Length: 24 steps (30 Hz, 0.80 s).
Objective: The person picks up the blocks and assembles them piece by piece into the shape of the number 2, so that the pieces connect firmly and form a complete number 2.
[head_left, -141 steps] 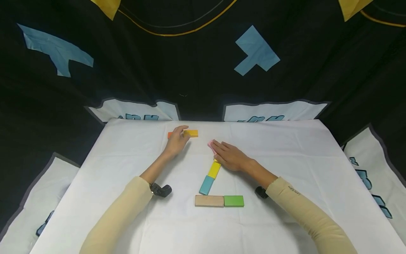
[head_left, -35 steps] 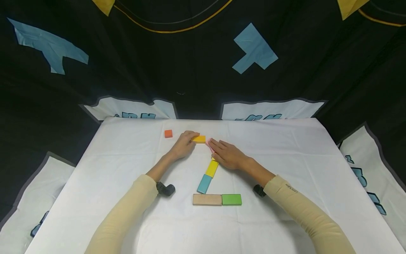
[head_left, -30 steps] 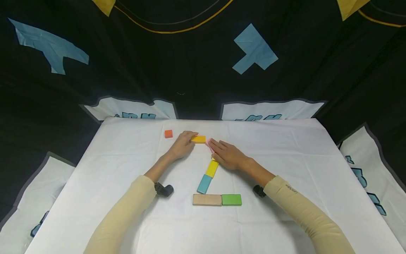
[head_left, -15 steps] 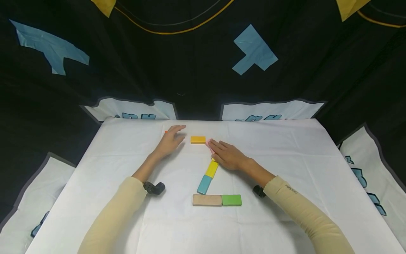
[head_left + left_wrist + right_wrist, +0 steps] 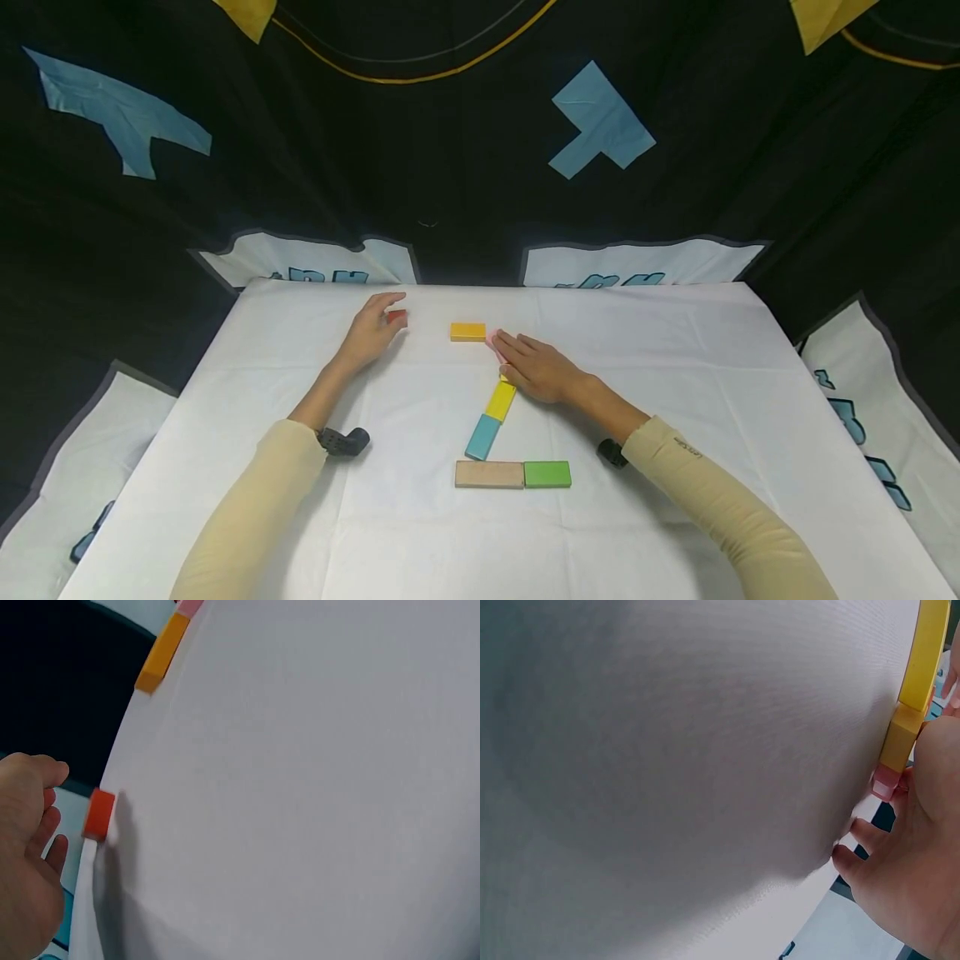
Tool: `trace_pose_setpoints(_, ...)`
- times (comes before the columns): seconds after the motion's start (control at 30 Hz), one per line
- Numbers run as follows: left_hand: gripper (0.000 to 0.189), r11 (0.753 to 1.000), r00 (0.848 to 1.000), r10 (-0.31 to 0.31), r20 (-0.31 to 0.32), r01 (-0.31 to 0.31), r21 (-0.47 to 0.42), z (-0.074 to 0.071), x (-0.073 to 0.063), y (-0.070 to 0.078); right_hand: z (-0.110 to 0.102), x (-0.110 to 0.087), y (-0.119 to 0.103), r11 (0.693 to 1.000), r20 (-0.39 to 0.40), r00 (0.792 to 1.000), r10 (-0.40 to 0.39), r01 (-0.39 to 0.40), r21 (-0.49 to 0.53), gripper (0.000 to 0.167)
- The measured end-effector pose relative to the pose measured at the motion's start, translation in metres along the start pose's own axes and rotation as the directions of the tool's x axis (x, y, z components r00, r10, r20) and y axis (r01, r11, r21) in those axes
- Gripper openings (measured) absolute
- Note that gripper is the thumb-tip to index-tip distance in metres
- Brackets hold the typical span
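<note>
In the head view my left hand [image 5: 369, 332] is at the small red-orange block [image 5: 397, 317], thumb and fingers spread on either side of it. The left wrist view has that block [image 5: 99, 814] standing beside the fingers, with no grip visible. My right hand [image 5: 543, 369] lies with straight fingers over the pink block [image 5: 491, 338], covering most of it. A yellow-orange block [image 5: 468, 332] lies end-on to the pink one. Below the right hand, a yellow block [image 5: 500, 402] and a teal block [image 5: 482, 437] continue in a slanting line.
Under the slanting line, a plain wooden block [image 5: 489, 474] and a green block [image 5: 547, 474] lie end to end. Everything sits on a white-covered table [image 5: 420, 533]. A dark curtain [image 5: 465, 183] hangs behind its far edge.
The left hand slid the yellow-orange block right against the pink block, let go, then moved left to the red-orange block. The right hand has stayed on the pink block.
</note>
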<state>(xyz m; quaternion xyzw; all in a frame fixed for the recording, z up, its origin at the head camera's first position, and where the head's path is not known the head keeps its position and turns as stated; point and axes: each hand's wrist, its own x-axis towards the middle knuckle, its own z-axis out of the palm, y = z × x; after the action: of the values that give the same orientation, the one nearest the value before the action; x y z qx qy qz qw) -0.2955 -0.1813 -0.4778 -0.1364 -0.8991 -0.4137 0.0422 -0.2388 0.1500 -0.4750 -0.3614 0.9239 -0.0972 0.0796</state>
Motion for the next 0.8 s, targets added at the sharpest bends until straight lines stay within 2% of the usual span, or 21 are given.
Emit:
trace_pose_setpoints(0.17,0.045,1.000,1.000,-0.022,-0.007,0.022,-0.008,-0.002,-0.002,-0.008,0.000,-0.001,-0.001,1.000,-0.003,1.000,-0.002,0.002,0.006,0.062)
trace_pose_setpoints(0.43,0.048,0.991,0.992,-0.119,0.043,0.116,0.069,0.002,-0.002,-0.017,0.001,0.001,0.000,1.000,0.008,1.000,0.001,-0.001,0.010,0.063)
trace_pose_setpoints(0.67,0.046,0.985,0.989,-0.128,0.076,0.118,0.125,0.004,0.000,-0.021,0.002,0.001,0.001,1.000,0.011,1.000,0.008,-0.008,0.001,0.064)
trace_pose_setpoints(0.8,0.044,0.987,0.989,-0.125,0.081,0.116,0.115,0.005,-0.001,-0.019,0.001,0.001,0.001,1.000,0.012,1.000,0.013,-0.013,0.010,0.063)
